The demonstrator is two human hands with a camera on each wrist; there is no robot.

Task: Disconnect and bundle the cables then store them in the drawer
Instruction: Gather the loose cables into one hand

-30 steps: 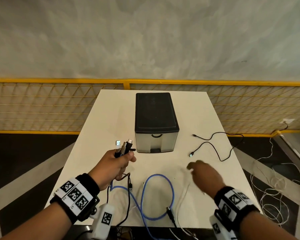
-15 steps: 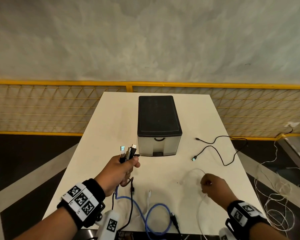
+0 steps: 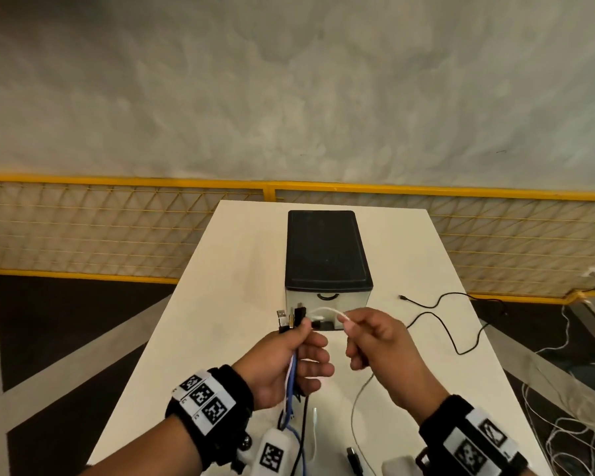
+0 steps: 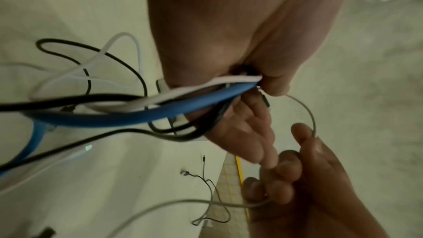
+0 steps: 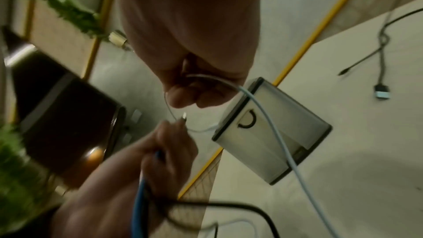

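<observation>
My left hand (image 3: 298, 352) grips a bundle of cables (image 4: 142, 113), blue, white and black, with their plugs (image 3: 289, 317) sticking up above the fist. My right hand (image 3: 364, 338) pinches a thin white cable (image 3: 327, 310) close to the left hand. That cable arcs from my right fingers to the left fist and trails down (image 3: 356, 407) to the table. Both hands hover just in front of the small drawer unit (image 3: 327, 262), black top, grey front, its drawer closed. A loose black cable (image 3: 461, 324) lies on the table to the right.
The white table (image 3: 241, 269) ends at a yellow mesh fence (image 3: 117, 228) in front of a grey wall. Cable ends (image 3: 354, 458) hang off the near table edge. More white cables (image 3: 571, 424) lie on the floor to the right.
My right hand has lifted the thin white cable off the table and brought it up and left to the left hand. The left hand kept its bundle.
</observation>
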